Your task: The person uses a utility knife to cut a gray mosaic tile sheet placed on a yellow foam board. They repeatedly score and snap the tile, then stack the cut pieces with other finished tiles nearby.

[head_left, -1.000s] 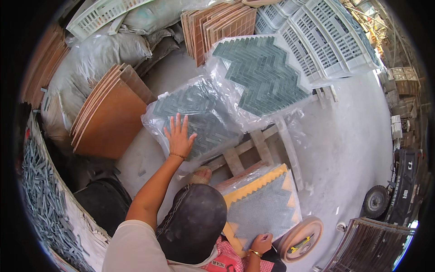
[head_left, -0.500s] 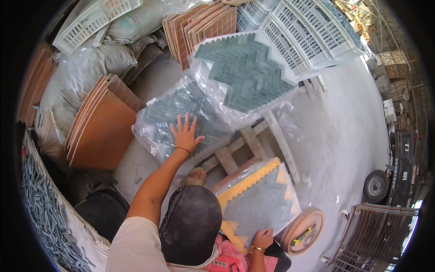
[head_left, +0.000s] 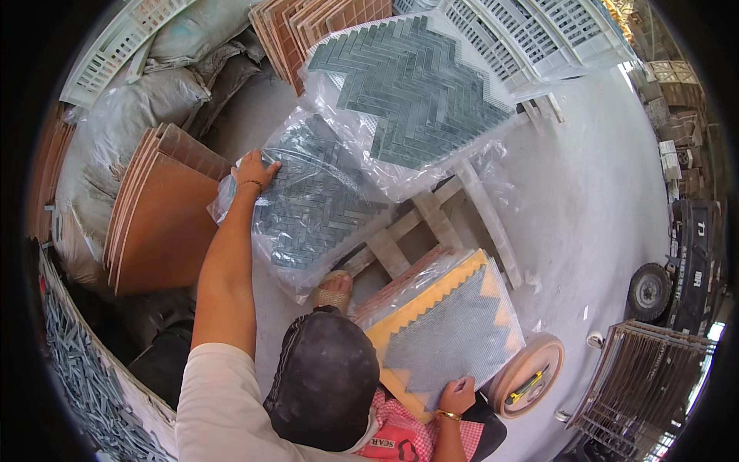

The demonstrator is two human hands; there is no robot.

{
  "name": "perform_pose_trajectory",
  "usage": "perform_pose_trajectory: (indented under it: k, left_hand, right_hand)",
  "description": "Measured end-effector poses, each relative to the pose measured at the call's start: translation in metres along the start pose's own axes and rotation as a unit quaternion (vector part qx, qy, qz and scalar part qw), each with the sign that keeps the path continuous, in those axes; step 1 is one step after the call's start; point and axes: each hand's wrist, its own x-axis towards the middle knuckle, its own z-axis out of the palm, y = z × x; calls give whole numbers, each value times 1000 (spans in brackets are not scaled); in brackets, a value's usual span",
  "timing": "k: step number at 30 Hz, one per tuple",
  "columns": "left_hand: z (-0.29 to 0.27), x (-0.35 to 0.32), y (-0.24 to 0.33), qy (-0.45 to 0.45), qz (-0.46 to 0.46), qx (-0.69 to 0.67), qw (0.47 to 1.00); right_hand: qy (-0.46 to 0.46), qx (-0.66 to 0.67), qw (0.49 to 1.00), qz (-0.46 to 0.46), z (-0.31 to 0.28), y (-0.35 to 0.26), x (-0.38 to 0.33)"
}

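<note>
My left hand (head_left: 256, 171) rests at the left edge of a stack of grey-green herringbone mosaic tile sheets (head_left: 319, 200) under clear plastic film. Its thumb is stretched out over the film, apart from the other fingers, which look partly bent. My right hand (head_left: 457, 397) is closed at the near edge of a mesh-backed tile sheet (head_left: 443, 339); what its fingers hold, if anything, is hidden. That sheet lies on an orange-yellow zigzag-edged board (head_left: 379, 335). Farther off, another herringbone mosaic sheet (head_left: 416, 92) sits face up on a plastic-wrapped stack.
Wooden pallet slats (head_left: 404, 227) lie between the stacks. A round stool (head_left: 531, 377) with a yellow-green tool stands at the right. Brown boards (head_left: 165, 223) and sacks (head_left: 131, 115) fill the left, white crates (head_left: 523, 46) the back. Loose tile strips (head_left: 88, 369) lie lower left.
My left hand has moved left from the middle of the film-covered stack to its left edge, its fingers no longer spread wide. My right hand stays by the mesh-backed sheet; the view has shifted slightly.
</note>
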Motion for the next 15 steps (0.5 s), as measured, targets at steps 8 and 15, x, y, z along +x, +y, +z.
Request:
perform_pose_trajectory:
  k: [8, 15]
  left_hand:
    - [13, -1, 2, 48, 0, -2, 999]
    - [19, -3, -8, 52, 11, -7, 999]
  right_hand:
    - [16, 9, 1000, -8, 1, -1, 3]
    - [15, 15, 1000, -4, -1, -10, 1]
